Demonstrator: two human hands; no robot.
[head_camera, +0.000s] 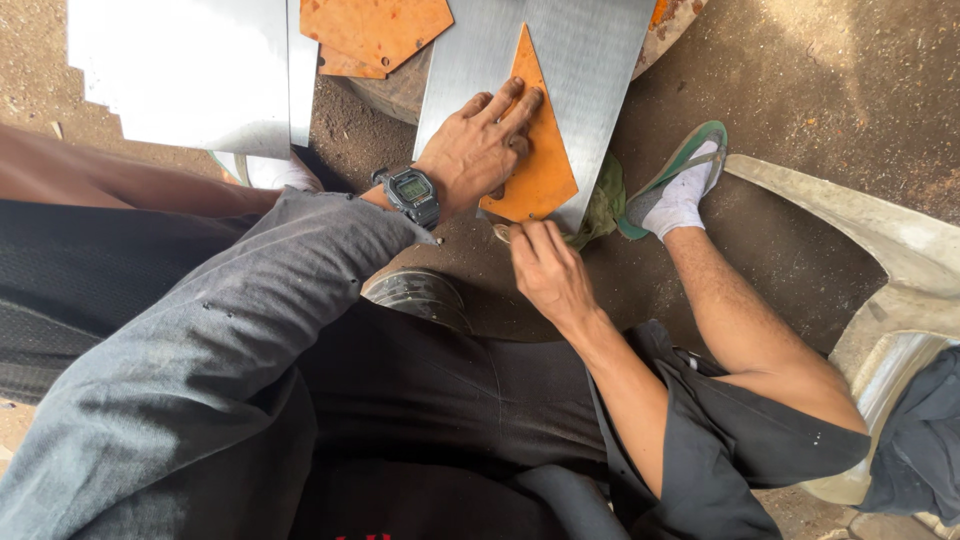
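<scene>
My left hand (485, 145), with a dark digital watch (411, 192) on the wrist, presses flat on an orange triangular template (545, 170). The template lies on a shiny metal sheet (585, 60). My right hand (545, 270) is pinched on a small thin tool (503, 233) at the template's lower edge, close to the sheet's near end. What kind of tool it is cannot be made out.
Another orange plate (375, 32) lies at the top, beside a bright metal sheet (190, 70) on the left. My foot in a white sock and green sandal (680, 185) rests on the dirt floor. A green rag (603, 205) lies by the sheet. A pale plastic seat edge (890, 260) is at the right.
</scene>
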